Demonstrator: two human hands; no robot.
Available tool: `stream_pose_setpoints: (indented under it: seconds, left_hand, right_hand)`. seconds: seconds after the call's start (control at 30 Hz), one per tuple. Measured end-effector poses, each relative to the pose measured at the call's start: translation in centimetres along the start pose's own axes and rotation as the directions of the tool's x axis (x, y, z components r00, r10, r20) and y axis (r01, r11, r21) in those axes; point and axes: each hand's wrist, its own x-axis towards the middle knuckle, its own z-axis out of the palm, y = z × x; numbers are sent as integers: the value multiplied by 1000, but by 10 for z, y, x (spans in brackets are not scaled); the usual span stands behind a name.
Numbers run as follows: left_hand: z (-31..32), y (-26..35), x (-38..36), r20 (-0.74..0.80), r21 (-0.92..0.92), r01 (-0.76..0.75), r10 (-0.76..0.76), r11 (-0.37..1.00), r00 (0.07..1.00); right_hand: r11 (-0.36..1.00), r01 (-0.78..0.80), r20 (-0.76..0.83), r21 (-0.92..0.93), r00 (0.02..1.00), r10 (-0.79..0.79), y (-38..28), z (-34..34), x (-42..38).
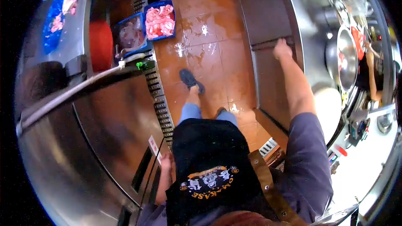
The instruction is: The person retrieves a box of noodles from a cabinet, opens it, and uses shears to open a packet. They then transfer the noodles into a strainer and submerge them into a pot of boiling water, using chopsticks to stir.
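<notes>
black apron (209,144) | orange OMAKASE lettering (212,193) | brown strap (266,184) | dark sleeve (307,150) | blue legwear (191,113)

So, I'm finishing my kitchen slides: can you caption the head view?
Kitchen aisle: right hand at a steel cabinet, left hand beside the black apron, a blue crate of pink meat ahead.

The wet tiled floor (205,21) bears a blue crate (162,38) of pink meat (160,20); the steel counter (310,37), a metal bowl (332,60).
</notes>
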Motion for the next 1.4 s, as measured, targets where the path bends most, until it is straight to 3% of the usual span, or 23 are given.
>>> stream_pose_setpoints:
  seconds: [0.13, 0.23, 0.37, 0.43, 0.47, 0.5, 0.53, 0.57, 0.67, 0.7, 0.73, 0.77, 0.87, 0.93, 0.97, 1.03, 1.07, 1.1, 1.13, 1.17, 1.2, 1.33, 1.4]
  left_hand:
    - [-23, 135, 45, 63, -317, 2, 19, 948, 998]
    - [-39, 169, 68, 85, -109, -237, 246, 965, 965]
    - [-59, 186, 72, 181, 175, 41, -73, 984, 981]
    - [-57, 126, 95, 208, 298, 25, -90, 954, 974]
    - [-56, 88, 107, 212, 221, 64, -112, 973, 971]
    - [-60, 74, 110, 218, 146, 100, -130, 984, 967]
    - [-56, 87, 93, 289, -450, 293, -174, 844, 942]
    - [-58, 117, 87, 295, -444, 299, -177, 845, 939]
    - [-71, 202, 88, 302, -536, 531, -438, 656, 847]
    - [-68, 201, 97, 204, -285, 372, -323, 884, 924]
    - [-64, 205, 105, 149, 6, 164, -163, 987, 975]
    - [-57, 226, 110, 145, 12, 162, -162, 987, 976]
    - [-35, 292, 148, 72, -191, 307, -299, 932, 952]
    - [-6, 315, 211, 0, 239, -153, 157, 959, 988]
    - [12, 473, 195, 163, 650, -85, -29, 755, 986]
    - [74, 571, 234, 350, -15, -195, 188, 981, 918]
    - [119, 620, 252, 341, 591, -434, 278, 680, 898]
    - [175, 633, 296, 308, -166, -862, 855, 479, 416]
    - [228, 686, 315, 476, 119, -990, 870, 76, 124]
    - [275, 795, 262, 568, 446, -841, 630, 306, 530]
    - [316, 842, 246, 532, 359, -860, 678, 362, 507]
    - [499, 959, 237, 675, 55, -993, 729, 105, 115]
    - [540, 980, 217, 581, 59, -982, 793, 182, 182]
  right_hand:
    - [975, -103, -40, -197, 994, 97, -2, 18, -19]
    - [960, -157, 98, -231, 978, 183, 23, 53, -63]
    - [937, -149, 347, -315, 901, 260, 96, 143, -140]
    - [895, -142, 905, -423, -9, 426, 39, 73, -113]
    - [892, -139, 902, -431, -28, 431, 37, 80, -122]
    - [844, -455, 906, -286, 158, 392, 37, 92, -138]
    - [718, -694, 847, -60, 345, 404, 40, 109, -145]
    - [971, -212, 563, 115, 819, 112, 40, 121, -124]
    - [901, 406, 494, -157, 822, -284, 30, 173, -1]
    - [824, 528, 637, -203, 711, -299, -20, 102, 38]
    - [827, 523, 306, -205, 837, -453, -6, 141, 79]
    - [980, 136, -21, 142, 991, -134, -49, 104, 103]
    - [715, 44, -107, 697, 993, 44, -40, 122, 211]
    - [530, -39, -118, 847, 959, 259, -59, 73, 231]
    - [659, 0, -219, 752, 943, 249, -61, 49, 226]
    - [679, -123, -55, 724, 970, 235, -72, -22, 209]
    - [834, -104, 43, 542, 994, 96, -54, 5, 225]
    - [945, 0, 142, 328, 989, -50, -35, 31, 240]
    - [976, 158, 235, 149, 953, -190, -16, 57, 255]
    - [731, -14, 30, 682, 1000, -8, -28, 50, 256]
    - [183, -78, 31, 980, 969, 245, -28, 44, 256]
    - [283, -82, -38, 955, 918, 395, -18, 89, 265]
    - [234, -140, 20, 962, 892, 452, -24, 96, 258]
